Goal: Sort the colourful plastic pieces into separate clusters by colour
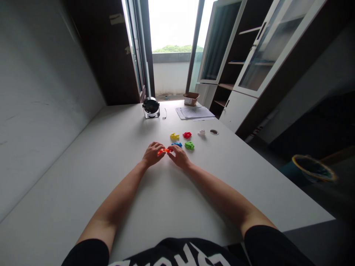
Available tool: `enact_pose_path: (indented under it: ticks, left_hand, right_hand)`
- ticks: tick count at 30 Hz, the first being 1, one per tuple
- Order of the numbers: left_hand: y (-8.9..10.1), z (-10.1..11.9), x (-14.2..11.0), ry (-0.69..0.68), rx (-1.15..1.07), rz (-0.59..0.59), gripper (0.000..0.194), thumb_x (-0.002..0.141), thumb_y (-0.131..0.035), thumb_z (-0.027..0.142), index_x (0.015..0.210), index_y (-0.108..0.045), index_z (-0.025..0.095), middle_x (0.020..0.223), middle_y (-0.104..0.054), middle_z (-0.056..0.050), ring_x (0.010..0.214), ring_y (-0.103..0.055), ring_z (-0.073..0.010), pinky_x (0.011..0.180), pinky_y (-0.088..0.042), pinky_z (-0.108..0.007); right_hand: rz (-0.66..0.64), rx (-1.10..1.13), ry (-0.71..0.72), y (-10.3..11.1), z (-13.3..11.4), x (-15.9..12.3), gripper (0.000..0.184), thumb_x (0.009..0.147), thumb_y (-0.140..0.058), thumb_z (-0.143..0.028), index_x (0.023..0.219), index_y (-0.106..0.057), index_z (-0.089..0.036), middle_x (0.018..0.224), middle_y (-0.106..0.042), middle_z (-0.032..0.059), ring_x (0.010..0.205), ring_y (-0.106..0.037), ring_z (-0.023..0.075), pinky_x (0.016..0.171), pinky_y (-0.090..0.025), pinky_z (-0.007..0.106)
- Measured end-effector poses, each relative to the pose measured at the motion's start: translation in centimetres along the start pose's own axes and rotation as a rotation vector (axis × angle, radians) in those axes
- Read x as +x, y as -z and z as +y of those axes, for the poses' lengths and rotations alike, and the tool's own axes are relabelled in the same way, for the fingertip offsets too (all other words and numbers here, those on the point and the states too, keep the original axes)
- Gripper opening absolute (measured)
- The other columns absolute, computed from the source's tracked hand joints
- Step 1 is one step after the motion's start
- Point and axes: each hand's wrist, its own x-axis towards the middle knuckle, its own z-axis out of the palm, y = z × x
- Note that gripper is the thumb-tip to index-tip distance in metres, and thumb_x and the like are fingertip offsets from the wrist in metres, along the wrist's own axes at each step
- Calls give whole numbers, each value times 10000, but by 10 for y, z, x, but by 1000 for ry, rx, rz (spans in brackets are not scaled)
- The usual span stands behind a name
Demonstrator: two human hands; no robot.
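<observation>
Between the fingertips of my left hand (153, 153) and my right hand (179, 156) is a small bright orange plastic piece (166, 150). Both hands are closed on it, low over the table, and the fingers cover much of its shape. Just past my right hand lies a blue plastic piece (176, 144), partly hidden by the fingers. A green piece (189, 145) lies to its right. Farther back, a yellow piece (174, 136), a red piece (187, 135) and a white piece (201, 132) form a loose row. Their exact kind is too small to tell.
On the white table (111, 147), a black round lamp-like device (151, 106) on a metal bracket stands at the back. Papers (195, 112) and an open cardboard box (191, 99) lie to its right. A cable hole (214, 132) is near the right edge. A bin (313, 168) stands beyond.
</observation>
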Motion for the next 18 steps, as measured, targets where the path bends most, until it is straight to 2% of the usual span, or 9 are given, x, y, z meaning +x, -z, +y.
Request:
enact_pose_path:
  ticks: [4,9,18]
  left_hand:
    - [-1,-1,0,5,23,2,205,926,-601,298,1110,-668,240,1126,-680,-58,1102,-547,-250,974,-478,-430]
    - [-1,-2,0,-18,40,-7,158,946,-564,263,1050,-682,240,1111,-682,-49,1092,-551,-238,966,-481,-418]
    - [-1,2,1,-37,55,21,208,948,-580,290,1130,-673,252,1113,-681,-59,1082,-569,-239,948,-495,-416]
  right_hand:
    - [6,19,-12,-1,0,0,151,970,-559,-329,1052,-600,-209,959,-635,62,903,-586,207,812,-458,323]
    - [-8,44,-42,0,0,0,165,986,-530,-353,1009,-609,-210,911,-643,45,854,-581,193,786,-437,306]
    - [-36,38,-114,1,0,0,272,1015,-461,-438,949,-599,-213,889,-635,39,824,-558,186,773,-409,297]
